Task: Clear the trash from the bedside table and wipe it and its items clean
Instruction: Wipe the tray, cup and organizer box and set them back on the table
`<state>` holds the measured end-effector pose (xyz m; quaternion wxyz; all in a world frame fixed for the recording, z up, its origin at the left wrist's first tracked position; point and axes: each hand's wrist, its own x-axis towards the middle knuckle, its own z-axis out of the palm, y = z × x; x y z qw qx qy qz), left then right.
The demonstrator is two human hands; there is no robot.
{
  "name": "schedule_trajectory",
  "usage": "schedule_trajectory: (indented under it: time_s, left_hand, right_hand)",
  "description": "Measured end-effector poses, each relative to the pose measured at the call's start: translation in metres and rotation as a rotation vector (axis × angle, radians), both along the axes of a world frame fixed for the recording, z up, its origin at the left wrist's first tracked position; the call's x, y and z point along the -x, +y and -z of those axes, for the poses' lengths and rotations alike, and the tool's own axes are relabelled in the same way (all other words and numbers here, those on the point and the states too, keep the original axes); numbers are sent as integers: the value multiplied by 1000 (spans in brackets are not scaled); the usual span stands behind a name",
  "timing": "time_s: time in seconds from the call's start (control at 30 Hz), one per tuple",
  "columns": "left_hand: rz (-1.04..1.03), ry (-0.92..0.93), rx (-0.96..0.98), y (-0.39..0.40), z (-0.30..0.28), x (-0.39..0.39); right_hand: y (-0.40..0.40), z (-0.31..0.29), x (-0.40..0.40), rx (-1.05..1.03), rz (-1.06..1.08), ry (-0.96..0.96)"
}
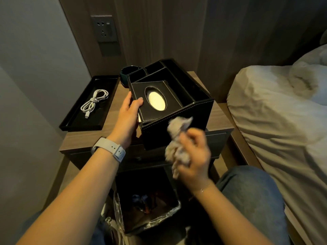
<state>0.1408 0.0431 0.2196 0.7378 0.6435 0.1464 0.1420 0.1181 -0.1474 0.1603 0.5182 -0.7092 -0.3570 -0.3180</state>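
Leather organizer box (177,110) was mid-wipe, left hand (130,110) fingers gripping its edge, right hand (192,156) fingers bunched around the cloth (177,137); worktop (99,137) and cable tray (74,121) looked still to do.

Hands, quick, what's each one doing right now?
Left hand: grips the edge of the black organizer box.
Right hand: holds a crumpled cloth against the box's front.
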Motion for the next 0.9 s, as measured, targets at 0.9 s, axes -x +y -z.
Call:
schedule_trajectory:
  time_s: [0.9]
  left_hand:
    - [70,80,-102,9,-1,0]
  right_hand:
    - [15,-29,-12,671,30,-431]
